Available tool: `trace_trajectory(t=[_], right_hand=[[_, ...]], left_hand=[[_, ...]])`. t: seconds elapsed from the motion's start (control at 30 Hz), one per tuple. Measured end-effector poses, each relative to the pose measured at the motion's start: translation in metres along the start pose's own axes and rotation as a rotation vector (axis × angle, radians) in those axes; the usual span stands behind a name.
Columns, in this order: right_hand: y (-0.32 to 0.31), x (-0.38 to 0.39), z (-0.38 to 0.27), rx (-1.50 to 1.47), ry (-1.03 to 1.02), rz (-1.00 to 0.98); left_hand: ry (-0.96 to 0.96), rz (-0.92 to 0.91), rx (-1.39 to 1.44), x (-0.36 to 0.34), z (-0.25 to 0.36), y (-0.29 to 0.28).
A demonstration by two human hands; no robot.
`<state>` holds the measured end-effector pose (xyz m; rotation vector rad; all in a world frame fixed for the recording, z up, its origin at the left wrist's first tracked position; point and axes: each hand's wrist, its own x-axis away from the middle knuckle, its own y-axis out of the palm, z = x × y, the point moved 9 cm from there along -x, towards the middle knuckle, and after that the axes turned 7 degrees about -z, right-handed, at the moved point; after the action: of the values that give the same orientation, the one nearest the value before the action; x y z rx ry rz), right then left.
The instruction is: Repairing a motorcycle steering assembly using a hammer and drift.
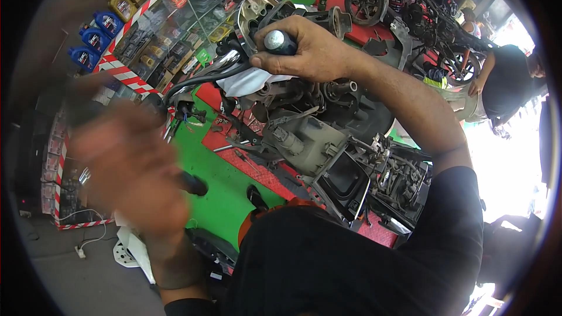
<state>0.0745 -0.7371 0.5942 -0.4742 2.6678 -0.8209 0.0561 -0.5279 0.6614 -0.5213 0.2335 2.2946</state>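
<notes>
My right hand (307, 50) is closed round a dark handle (280, 42) whose round, silver-coloured end faces up at me; whether it is a tool or part of the motorcycle I cannot tell. It is raised over the front of a partly stripped motorcycle (307, 140). Beside that hand, a black curved bar (205, 76) runs left from the steering area. My left hand (126, 167) is lifted at the left and smeared by motion, so its fingers do not show clearly. A dark blurred shape lies just beyond it, too unclear to name.
A glass display case (199, 3) edged in red-and-white tape stands at the left, with blue oil bottles (93, 38) along it. Metal tools (246, 161) lie on the red platform (219, 146) beside the green floor (216, 213). Another person (506, 82) and more motorcycles (410, 6) are at the right.
</notes>
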Motion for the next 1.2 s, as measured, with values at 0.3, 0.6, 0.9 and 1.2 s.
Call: trace_trajectory(t=[0.3, 0.6, 0.9, 1.2], right_hand=[[-0.009, 0.0, 0.007, 0.002, 0.008, 0.033], [-0.011, -0.001, 0.006, 0.05, -0.069, 0.058], [-0.01, -0.001, 0.009, 0.04, -0.038, 0.055], [-0.012, -0.001, 0.01, 0.041, -0.022, 0.04]], left_hand=[[-0.138, 0.098, -0.667, 0.014, -0.032, 0.011], [0.114, 0.341, -0.209, -0.004, 0.018, -0.006], [-0.173, 0.167, -0.576, -0.001, -0.025, 0.012], [-0.138, 0.384, -0.513, -0.004, 0.007, -0.001]])
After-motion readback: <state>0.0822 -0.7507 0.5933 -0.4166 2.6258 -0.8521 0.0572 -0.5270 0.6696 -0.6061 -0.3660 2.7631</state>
